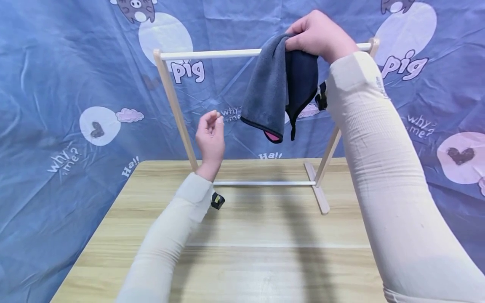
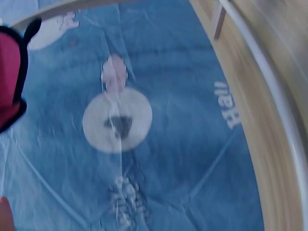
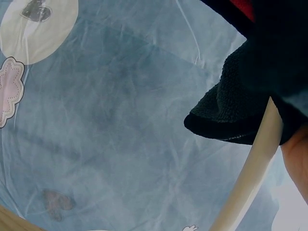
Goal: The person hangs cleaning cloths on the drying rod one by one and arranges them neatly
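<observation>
My right hand [image 1: 316, 35] pinches a grey cleaning cloth [image 1: 265, 84] with black edging, thumb and fingers at its top. Its folds hang down around the level of the rack's white top bar [image 1: 212, 54]. A pink underside peeks out at the lower corner, and a thin black loop [image 1: 293, 130] dangles beside it. In the right wrist view the cloth [image 3: 226, 101] overlaps the pale bar [image 3: 250, 178]. Lower and to the left, my left hand [image 1: 211, 141] is raised with loosely bent fingers, holding nothing. A pink, black-edged part of the cloth [image 2: 10, 67] shows in the left wrist view.
The wooden drying rack's left post [image 1: 176, 109] rises close to the left hand, with its right foot [image 1: 317, 189] on the wood-grain table [image 1: 242, 265]. A white lower bar [image 1: 265, 183] joins the posts. Behind hangs a blue printed curtain [image 1: 45, 147].
</observation>
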Motion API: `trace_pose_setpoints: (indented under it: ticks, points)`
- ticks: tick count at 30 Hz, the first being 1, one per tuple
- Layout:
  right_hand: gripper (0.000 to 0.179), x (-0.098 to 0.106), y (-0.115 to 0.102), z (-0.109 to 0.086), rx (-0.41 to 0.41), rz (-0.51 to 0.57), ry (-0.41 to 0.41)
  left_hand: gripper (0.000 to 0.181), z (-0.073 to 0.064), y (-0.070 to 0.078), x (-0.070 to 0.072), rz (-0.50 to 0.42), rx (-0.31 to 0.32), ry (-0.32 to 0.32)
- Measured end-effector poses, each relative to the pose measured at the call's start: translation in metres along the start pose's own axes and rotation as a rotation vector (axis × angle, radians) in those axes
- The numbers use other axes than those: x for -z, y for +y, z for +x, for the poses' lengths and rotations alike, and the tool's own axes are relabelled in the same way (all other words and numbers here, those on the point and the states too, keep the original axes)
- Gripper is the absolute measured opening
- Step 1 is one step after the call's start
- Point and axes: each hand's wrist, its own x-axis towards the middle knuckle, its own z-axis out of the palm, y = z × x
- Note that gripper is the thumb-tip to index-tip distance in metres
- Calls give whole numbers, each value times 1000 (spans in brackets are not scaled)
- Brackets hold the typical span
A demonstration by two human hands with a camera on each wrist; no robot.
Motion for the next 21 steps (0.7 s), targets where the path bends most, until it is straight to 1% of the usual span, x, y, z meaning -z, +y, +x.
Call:
trace_pose_setpoints:
  ticks: [4,6,9,11,13,17,21]
  points:
    - [9,1,0,1,2,-8,-4,24,-9,5,-13,-74,55,-91]
    - [9,2,0,2,3,-22,-4,26,-12,8,-20,-109,105,-128]
    - [9,2,0,2,5,-45,0,29,-16,13,-29,-166,181,-167]
    - [9,1,0,2,7,-46,6,31,-17,15,-33,-178,212,-185]
    - [10,1,0,1,7,-34,12,32,-20,16,-37,-171,236,-200]
    - [11,0,0,0,-5,-6,23,33,-25,17,-43,-166,278,-216]
    - [11,-1,0,1,-8,-10,24,33,-28,18,-48,-186,281,-205]
